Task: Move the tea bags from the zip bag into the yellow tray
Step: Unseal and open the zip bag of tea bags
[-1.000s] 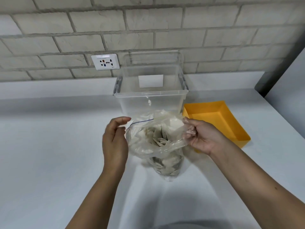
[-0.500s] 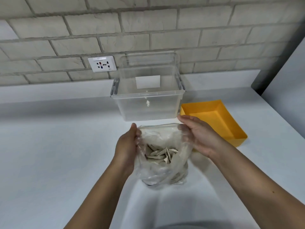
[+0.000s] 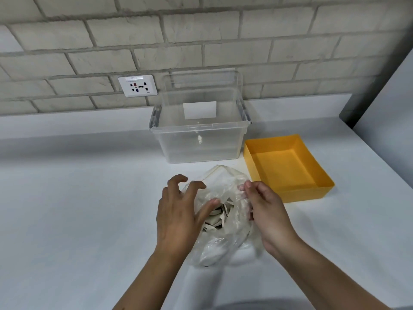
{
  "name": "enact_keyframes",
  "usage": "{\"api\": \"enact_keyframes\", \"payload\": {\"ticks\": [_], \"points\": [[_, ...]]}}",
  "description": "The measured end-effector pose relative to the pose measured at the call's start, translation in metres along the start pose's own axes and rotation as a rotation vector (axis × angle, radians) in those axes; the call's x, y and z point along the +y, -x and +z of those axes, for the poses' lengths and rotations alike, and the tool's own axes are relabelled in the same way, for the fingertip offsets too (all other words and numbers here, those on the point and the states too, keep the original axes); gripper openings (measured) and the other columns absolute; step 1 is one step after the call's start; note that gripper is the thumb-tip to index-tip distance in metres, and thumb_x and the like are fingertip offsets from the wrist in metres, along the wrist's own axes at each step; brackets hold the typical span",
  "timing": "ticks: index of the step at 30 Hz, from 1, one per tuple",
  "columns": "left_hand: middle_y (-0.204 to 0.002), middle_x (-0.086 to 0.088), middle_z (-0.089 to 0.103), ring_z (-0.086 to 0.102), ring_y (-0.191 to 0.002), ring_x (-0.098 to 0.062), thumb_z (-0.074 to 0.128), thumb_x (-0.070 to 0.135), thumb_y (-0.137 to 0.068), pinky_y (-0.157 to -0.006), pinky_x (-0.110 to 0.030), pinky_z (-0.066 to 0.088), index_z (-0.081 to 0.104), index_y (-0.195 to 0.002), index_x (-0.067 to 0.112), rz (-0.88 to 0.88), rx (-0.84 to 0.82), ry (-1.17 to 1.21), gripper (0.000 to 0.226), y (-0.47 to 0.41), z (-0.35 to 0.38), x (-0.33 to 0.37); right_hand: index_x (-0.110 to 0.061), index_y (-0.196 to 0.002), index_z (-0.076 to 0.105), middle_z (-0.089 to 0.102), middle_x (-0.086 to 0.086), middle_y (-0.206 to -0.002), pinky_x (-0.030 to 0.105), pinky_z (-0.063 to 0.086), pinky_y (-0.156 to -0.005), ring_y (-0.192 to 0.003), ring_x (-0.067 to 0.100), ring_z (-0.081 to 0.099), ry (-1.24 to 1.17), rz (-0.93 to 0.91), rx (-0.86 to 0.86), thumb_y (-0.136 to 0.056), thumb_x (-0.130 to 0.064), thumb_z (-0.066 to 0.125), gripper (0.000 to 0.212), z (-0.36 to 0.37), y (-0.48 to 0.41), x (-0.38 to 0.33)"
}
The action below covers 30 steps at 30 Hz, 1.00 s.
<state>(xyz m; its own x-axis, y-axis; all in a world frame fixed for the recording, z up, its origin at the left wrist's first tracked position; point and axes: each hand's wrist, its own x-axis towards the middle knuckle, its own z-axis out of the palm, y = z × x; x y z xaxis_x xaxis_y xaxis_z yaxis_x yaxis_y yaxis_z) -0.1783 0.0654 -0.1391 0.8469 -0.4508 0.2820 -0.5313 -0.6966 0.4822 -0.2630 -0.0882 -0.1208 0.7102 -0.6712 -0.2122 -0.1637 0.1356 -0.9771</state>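
Bench (image 3: pixel 78 209): white, smooth surface, set against a brick wall. Carries one clear plastic tub (image 3: pixel 199 139) at the rear; one yellow tray (image 3: pixel 321 191) just beside it to the right. One zip bag (image 3: pixel 225 240) of tea bags (image 3: pixel 218 217) stands in front of the tub.

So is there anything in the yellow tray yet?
No, the yellow tray shows only its bare floor, and the tea bags are in the zip bag.

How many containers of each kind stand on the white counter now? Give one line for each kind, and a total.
Clear plastic bin: 1
Yellow tray: 1
Zip bag: 1
Total: 3 containers
The tea bags inside the zip bag overlap too much to count.
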Motion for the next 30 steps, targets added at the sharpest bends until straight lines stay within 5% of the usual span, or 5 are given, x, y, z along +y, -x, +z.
{"api": "enact_keyframes", "payload": {"ticks": [6, 13, 17, 24, 30], "points": [[-0.085, 0.012, 0.062, 0.058, -0.078, -0.014, 0.057, 0.055, -0.090, -0.056, -0.027, 0.040, 0.068, -0.078, 0.031, -0.013, 0.018, -0.068, 0.029, -0.005, -0.003, -0.007, -0.017, -0.087, 0.071, 0.068, -0.002, -0.078, 0.027, 0.046, -0.067, -0.071, 0.014, 0.061, -0.231, 0.263, -0.125, -0.095, -0.035, 0.058, 0.023, -0.007, -0.007, -0.005], [-0.076, 0.001, 0.068, 0.062, -0.074, -0.017, 0.056, 0.040, -0.099, -0.069, -0.031, 0.057, 0.069, -0.088, 0.016, -0.765, -0.380, 1.203, 0.030, -0.018, -0.022, 0.014, -0.016, -0.070, 0.055, 0.056, -0.004, -0.054, 0.023, 0.046, -0.056, -0.047, 0.008, 0.053, -0.433, 0.445, -0.125, -0.102, -0.026, 0.046, 0.035, 0.002, -0.026, -0.015], [-0.055, 0.005, 0.064, 0.062, -0.051, -0.009, 0.051, 0.033, -0.102, -0.062, -0.024, 0.050, 0.064, -0.081, 0.015, -0.954, -0.333, 1.517, 0.031, -0.038, -0.031, 0.033, -0.014, -0.074, 0.054, 0.053, 0.002, -0.062, 0.027, 0.048, -0.049, -0.050, 0.014, 0.050, -0.471, 0.438, -0.188, -0.103, -0.027, 0.045, 0.033, 0.015, -0.051, -0.036], [-0.054, -0.006, 0.067, 0.064, -0.041, -0.013, 0.038, 0.030, -0.107, -0.038, -0.019, 0.048, 0.060, -0.094, 0.005, -0.949, -0.308, 1.676, 0.036, -0.045, -0.035, 0.025, -0.010, -0.105, 0.067, 0.063, 0.011, -0.100, 0.031, 0.055, -0.059, -0.076, 0.023, 0.065, -0.247, 0.338, -0.239, -0.093, -0.032, 0.062, 0.026, 0.002, -0.078, -0.038], [-0.093, -0.011, 0.075, 0.073, -0.076, -0.024, 0.058, 0.039, -0.095, -0.072, -0.033, 0.062, 0.071, -0.102, 0.008, -0.846, -0.479, 1.416, 0.035, -0.039, -0.036, -0.019, -0.015, -0.092, 0.074, 0.073, 0.005, -0.093, 0.030, 0.056, -0.077, -0.079, 0.016, 0.069, -0.032, 0.255, -0.361, -0.093, -0.027, 0.063, 0.017, -0.020, -0.088, -0.039]]}}
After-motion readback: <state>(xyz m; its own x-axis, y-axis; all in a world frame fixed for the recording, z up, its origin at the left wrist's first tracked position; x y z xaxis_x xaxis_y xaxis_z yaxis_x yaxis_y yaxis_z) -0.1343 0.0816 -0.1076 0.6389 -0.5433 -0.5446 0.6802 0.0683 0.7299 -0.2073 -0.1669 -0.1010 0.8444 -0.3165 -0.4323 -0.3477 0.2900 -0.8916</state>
